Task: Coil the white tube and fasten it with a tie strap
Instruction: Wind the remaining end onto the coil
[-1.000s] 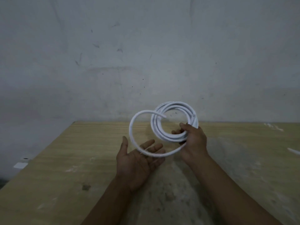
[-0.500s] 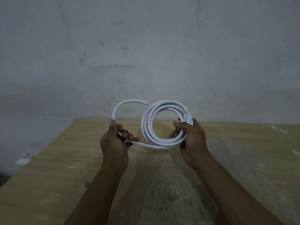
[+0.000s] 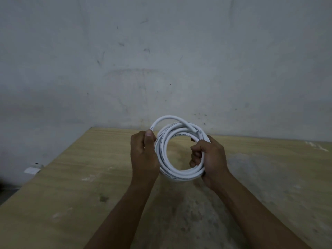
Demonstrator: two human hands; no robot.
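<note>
Between your two grips, above the table (image 3: 71, 177), the white tube (image 3: 179, 174) hangs coiled. Your right hand (image 3: 210, 157) clenches the stacked turns; your left hand (image 3: 143, 155) grasps the loose outer loop. Press that loop flush against the bundle before strapping.

Before me a pale wooden table (image 3: 71, 177), dark spot (image 3: 103, 198) on its left part | grey scuffed patch (image 3: 251, 168) toward its right | white flecks (image 3: 316, 146) near the far right edge | grey scratched wall (image 3: 161, 60) behind | small white object (image 3: 33, 168) past the left edge (too blurred for me to name)
</note>
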